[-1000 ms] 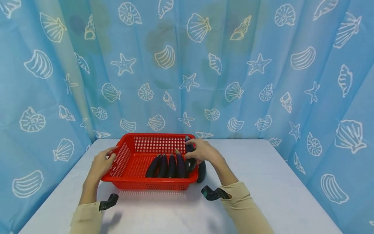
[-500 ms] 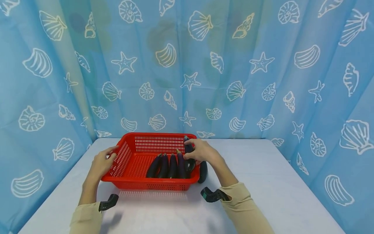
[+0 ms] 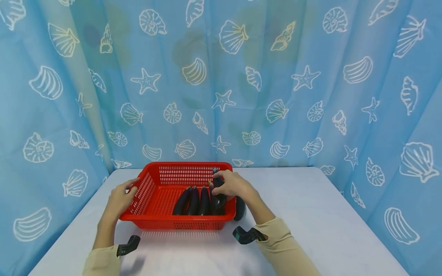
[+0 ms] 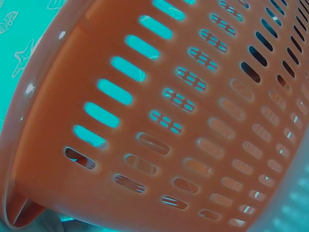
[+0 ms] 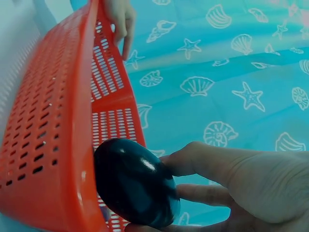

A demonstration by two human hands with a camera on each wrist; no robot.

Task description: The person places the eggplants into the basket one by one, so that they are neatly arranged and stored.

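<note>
In the head view my right hand (image 3: 235,184) grips a dark purple eggplant (image 3: 219,180) by its sides, at the right end of a red perforated plastic basket (image 3: 172,217). The right wrist view shows the eggplant's glossy rounded end (image 5: 137,181) just inside the basket wall, pinched between thumb and fingers. Several more eggplants (image 3: 194,201) lie side by side in the basket, stems toward the back. My left hand (image 3: 119,199) holds the basket's left rim, its thumb and fingers at the edge. The left wrist view shows only the basket's slotted wall (image 4: 111,169).
Another dark eggplant (image 3: 239,208) lies on the table outside the basket, against its right side and partly hidden by my right forearm. The white table (image 3: 293,207) is bordered by a blue shell-patterned curtain (image 3: 193,92) at the back and sides.
My right hand has moved slightly left with the eggplant, over the neighbouring eggplant. My left hand stays at the basket rim. The head view has tilted slightly.
</note>
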